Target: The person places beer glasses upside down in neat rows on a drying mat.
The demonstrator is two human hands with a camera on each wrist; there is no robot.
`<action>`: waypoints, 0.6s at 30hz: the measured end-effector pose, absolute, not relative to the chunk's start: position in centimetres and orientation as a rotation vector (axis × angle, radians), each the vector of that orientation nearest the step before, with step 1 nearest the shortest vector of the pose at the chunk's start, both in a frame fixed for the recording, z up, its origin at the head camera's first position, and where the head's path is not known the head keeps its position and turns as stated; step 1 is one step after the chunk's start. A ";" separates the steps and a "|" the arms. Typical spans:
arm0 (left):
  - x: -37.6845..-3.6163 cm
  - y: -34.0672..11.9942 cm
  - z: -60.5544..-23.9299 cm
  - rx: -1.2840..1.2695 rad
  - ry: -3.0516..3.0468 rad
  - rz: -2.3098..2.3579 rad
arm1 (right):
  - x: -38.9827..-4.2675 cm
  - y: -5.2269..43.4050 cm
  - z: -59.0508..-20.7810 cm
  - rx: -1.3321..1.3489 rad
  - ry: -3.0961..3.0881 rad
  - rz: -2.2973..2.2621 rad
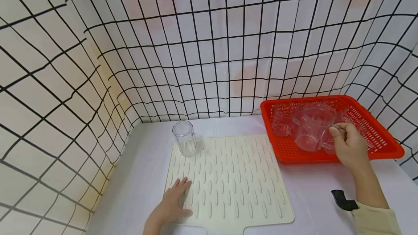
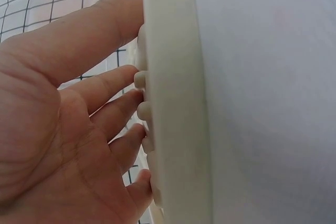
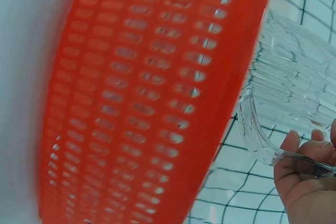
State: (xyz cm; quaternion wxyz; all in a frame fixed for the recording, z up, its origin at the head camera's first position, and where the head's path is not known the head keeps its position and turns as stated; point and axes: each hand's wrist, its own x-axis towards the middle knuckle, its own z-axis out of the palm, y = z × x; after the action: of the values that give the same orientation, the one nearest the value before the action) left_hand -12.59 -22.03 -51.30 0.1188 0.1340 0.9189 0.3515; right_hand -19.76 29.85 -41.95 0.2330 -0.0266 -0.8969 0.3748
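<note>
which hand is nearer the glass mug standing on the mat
Left. The left hand rests flat on the mat's near left part, straight in front of the mug. The right hand is far across, holding another mug over the red basket.

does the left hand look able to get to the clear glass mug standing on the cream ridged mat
Probably yes. The left hand rests flat on the near-left part of the cream ridged mat, and the clear glass mug stands upside down at its far-left corner, with only bare mat between them.

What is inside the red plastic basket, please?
The red plastic basket holds several clear glass mugs. The right hand pinches one large clear mug by its handle. Their overlap hides the exact number.
</note>
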 end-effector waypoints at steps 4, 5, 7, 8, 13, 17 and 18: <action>-12.7 -22.1 -51.3 0.392 2.686 1.026 | -19.5 28.9 -41.4 -0.047 -2.368 1.051; -12.7 -22.1 -51.3 0.393 2.686 1.024 | -19.5 28.6 -41.3 -0.032 -2.343 1.070; -12.7 -22.1 -51.3 0.393 2.687 1.027 | -19.4 28.0 -41.0 -0.001 -2.308 1.111; -12.6 -22.1 -51.3 0.392 2.687 1.027 | -19.3 27.7 -40.9 0.016 -2.301 1.136; -12.6 -22.1 -51.3 0.396 2.689 1.042 | -18.9 26.4 -40.2 0.071 -2.296 1.222; -12.5 -22.2 -51.3 0.407 2.685 1.060 | -18.6 25.5 -39.9 0.115 -2.281 1.284; -12.6 -22.2 -51.4 0.410 2.683 1.064 | -18.5 25.2 -39.8 0.133 -2.272 1.303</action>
State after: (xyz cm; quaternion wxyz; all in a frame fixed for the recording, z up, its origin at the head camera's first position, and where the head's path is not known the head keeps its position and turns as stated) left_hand -12.56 -22.19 -51.37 0.1128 0.1398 0.9145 0.3626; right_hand -18.51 25.22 -39.82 0.2564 0.0492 -0.8374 0.4803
